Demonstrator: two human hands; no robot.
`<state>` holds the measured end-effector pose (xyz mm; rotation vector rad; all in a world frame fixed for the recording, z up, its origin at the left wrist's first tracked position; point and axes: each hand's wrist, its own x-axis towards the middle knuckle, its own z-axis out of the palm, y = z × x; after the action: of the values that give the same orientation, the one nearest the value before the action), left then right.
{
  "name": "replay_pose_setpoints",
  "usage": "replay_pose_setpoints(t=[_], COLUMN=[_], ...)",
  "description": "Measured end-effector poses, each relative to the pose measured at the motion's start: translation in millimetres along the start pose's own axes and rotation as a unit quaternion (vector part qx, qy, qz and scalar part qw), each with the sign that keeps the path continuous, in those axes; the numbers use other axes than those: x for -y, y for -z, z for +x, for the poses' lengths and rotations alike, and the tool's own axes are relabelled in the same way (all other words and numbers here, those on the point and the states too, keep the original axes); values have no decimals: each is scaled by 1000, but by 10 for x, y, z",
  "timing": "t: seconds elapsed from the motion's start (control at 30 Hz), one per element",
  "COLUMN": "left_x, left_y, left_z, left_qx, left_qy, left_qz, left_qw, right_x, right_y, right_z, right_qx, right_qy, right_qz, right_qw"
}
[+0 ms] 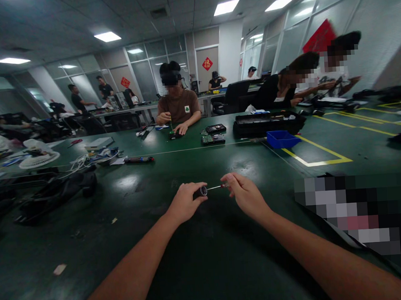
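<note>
Over the middle of the green table (206, 249), my left hand (186, 201) is closed round a small dark cylindrical part (200, 192). Its round end, with a pale ring, faces right. My right hand (245, 193) pinches the handle of a screwdriver (215, 187), which looks reddish and partly clear. The thin metal shaft points left, and its tip is at or very near the ringed end of the part. I cannot tell whether the tip touches it. Fingers cover much of the handle and the back of the part.
Across the table a person (177, 104) works on a small dark item. Hard drives (214, 139), a black tray (268, 124) and a blue bin (283, 139) stand ahead. A pen-like tool (139, 159) and a white fan (40, 160) lie left; a blurred-out device (357, 217) lies right.
</note>
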<state>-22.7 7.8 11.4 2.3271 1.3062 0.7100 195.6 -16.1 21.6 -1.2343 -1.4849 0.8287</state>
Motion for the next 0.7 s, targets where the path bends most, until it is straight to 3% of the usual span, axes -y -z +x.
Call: replay_pose_setpoints(t=[0.23, 0.4, 0.5, 0.7], left_x=[16, -79, -80, -8], left_y=[4, 94, 110, 63], left_z=[-2, -21, -17, -6], left_qx=[-16, -39, -15, 3], left_qy=[-1, -78, -59, -27], left_qz=[7, 10, 33, 32], left_qw=[1000, 996, 998, 999], right_x=[-21, -63, -106, -174], right_y=[-52, 4, 35, -31], right_z=[38, 102, 123, 109], right_qx=[-36, -29, -54, -67], right_qy=[-28, -128, -153, -105], right_qz=[101, 267, 260, 222], right_qw=[994, 955, 952, 967])
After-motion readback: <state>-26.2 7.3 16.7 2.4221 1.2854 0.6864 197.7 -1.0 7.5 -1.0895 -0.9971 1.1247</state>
